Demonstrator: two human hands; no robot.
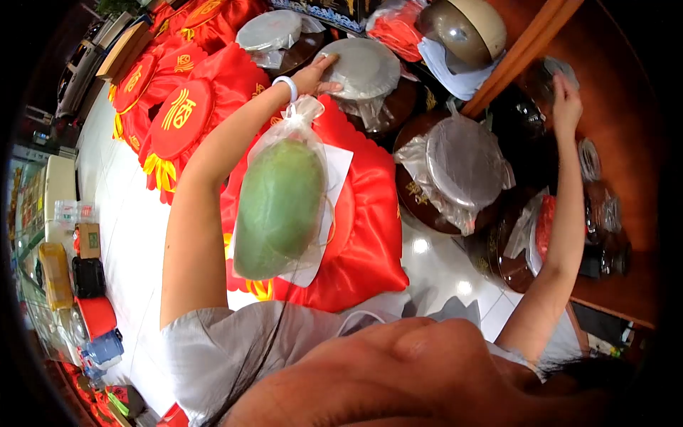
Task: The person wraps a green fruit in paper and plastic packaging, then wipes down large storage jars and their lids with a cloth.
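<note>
My left hand [315,75], with a pale bangle [286,88] at the wrist, reaches to the far jars. Its fingers are apart and touch the edge of a plastic-wrapped round jar lid [361,67]. Out at the far right, my right hand [567,107] has its fingertips pinched at a clear, see-through item [560,71] beside the wooden shelf; its exact kind is hard to make out. Between my arms, a large green melon-like fruit [279,206] in a clear bag lies on a jar draped in red satin cloth [366,242], with white paper under it.
Another dark jar with a plastic-wrapped lid [466,160] stands between my arms. Several red-cloth-covered jars [183,119] fill the left back. A wooden post [523,53] slants near my right arm, and a brown wooden surface [626,156] lies beyond it. Boxes and bottles line the far left.
</note>
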